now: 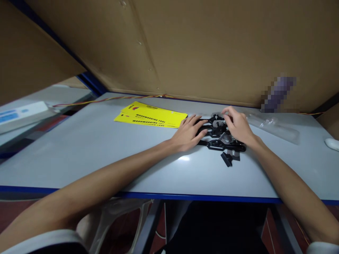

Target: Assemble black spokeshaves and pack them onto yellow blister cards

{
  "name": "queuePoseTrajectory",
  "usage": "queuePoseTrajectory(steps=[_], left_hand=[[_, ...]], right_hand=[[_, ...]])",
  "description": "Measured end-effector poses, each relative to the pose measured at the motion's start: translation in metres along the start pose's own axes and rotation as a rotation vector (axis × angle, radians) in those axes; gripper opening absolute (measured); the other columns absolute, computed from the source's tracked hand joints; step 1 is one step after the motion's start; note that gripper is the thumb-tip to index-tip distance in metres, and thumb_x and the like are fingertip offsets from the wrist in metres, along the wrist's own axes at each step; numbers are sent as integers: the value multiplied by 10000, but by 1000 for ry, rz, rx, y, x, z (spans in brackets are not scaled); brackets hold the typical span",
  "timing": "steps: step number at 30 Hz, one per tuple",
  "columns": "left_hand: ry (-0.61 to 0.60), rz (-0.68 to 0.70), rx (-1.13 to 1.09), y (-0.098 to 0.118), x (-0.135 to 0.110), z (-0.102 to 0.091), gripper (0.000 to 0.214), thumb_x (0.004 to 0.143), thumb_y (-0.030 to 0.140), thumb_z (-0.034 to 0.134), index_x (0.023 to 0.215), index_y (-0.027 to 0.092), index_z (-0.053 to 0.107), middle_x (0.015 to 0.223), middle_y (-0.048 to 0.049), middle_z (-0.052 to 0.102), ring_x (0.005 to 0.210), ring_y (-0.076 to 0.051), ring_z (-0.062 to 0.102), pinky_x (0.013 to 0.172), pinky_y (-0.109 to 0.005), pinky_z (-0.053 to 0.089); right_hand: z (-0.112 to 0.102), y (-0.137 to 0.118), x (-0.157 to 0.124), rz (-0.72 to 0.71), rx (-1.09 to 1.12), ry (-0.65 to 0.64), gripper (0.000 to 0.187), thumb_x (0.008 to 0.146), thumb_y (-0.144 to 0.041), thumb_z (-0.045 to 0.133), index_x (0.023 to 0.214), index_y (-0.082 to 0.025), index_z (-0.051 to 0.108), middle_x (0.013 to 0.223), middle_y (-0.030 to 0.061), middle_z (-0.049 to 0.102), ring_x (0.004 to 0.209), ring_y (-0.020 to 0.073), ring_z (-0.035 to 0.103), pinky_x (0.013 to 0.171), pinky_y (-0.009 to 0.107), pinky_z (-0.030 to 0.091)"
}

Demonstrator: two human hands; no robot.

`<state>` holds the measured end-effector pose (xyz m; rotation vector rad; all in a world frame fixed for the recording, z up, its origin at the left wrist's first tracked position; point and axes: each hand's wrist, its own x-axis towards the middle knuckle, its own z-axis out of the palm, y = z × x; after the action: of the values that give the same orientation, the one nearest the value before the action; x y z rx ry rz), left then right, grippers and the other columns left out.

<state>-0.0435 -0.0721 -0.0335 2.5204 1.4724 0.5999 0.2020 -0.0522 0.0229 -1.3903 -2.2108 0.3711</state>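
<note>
Several black spokeshaves lie side by side on the table, the nearest spokeshave (217, 144) showing its whole body and right handle. My left hand (186, 134) rests over their left handles, its fingers spread and flat, not wrapped round them. My right hand (238, 123) is above the right end of the farthest spokeshave (215, 118). Its index finger and thumb are bent toward each other; what lies between them, if anything, is too small to tell. In front of the tools lies a loose black clamp piece (227, 159), partly over a grey metal blade (235, 155).
Yellow printed cards (150, 114) lie overlapped left of my left hand. A clear plastic bag (278, 128) is on the right, a white mouse-like object (332, 144) at the right edge. A cardboard wall (198, 53) closes off the back, with a thin cable (119, 98) along it.
</note>
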Motion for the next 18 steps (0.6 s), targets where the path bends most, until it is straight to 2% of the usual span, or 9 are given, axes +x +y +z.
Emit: queuePoseTrajectory(steps=[2, 4, 6, 8, 12, 16, 18], left_hand=[[-38, -15, -3, 0, 1, -1, 681, 1100, 602, 274, 1557, 184, 558, 1652, -173, 491, 1555, -382, 415, 1272, -656, 327], [-63, -22, 6, 1, 2, -2, 683, 1099, 588, 278, 1533, 160, 587, 1653, -193, 488, 1551, -377, 433, 1279, -653, 318], [-77, -29, 16, 2, 3, -3, 684, 1094, 582, 291, 1518, 146, 605, 1678, -196, 461, 1582, -383, 397, 1296, -651, 295], [-98, -25, 16, 3, 3, -4, 682, 1090, 571, 305, 1526, 136, 597, 1712, -183, 423, 1619, -377, 344, 1322, -628, 270], [-138, -7, -4, 3, 4, -6, 677, 1080, 542, 333, 1546, 111, 566, 1726, -172, 413, 1634, -368, 328, 1339, -588, 281], [-148, 1, -24, 3, 4, -7, 680, 1072, 541, 335, 1543, 108, 565, 1718, -179, 421, 1617, -374, 362, 1330, -586, 314], [-150, 1, -31, 3, 4, -8, 693, 1072, 546, 329, 1546, 97, 563, 1719, -188, 413, 1613, -376, 368, 1328, -584, 321]], right_hand=[[0, 3, -1, -26, -27, -40, 308, 1077, -325, 383, 1222, -214, 630, 858, 36, 711, 776, 229, 620, 798, 352, 431], [4, 6, -1, -67, -80, -42, 338, 1079, -345, 392, 1196, -193, 669, 1007, 98, 757, 917, 265, 653, 876, 386, 451], [10, 9, 1, -115, -134, -40, 335, 1060, -327, 429, 1192, -173, 695, 1219, 159, 751, 1107, 314, 637, 992, 449, 442], [17, 12, 3, -147, -135, -67, 320, 1020, -302, 506, 1244, -181, 699, 1302, 164, 737, 1198, 340, 608, 1058, 507, 420], [22, 15, 5, -138, 65, -18, 359, 900, -251, 647, 1252, -215, 709, 1070, 95, 753, 1084, 301, 632, 1028, 494, 464], [17, 17, 6, -86, 431, 30, 283, 913, -309, 624, 1159, -204, 716, 853, 22, 697, 855, 228, 658, 897, 429, 524], [16, 19, 7, -78, 508, 29, 248, 899, -307, 629, 1106, -206, 720, 817, 6, 689, 803, 208, 657, 856, 411, 531]])
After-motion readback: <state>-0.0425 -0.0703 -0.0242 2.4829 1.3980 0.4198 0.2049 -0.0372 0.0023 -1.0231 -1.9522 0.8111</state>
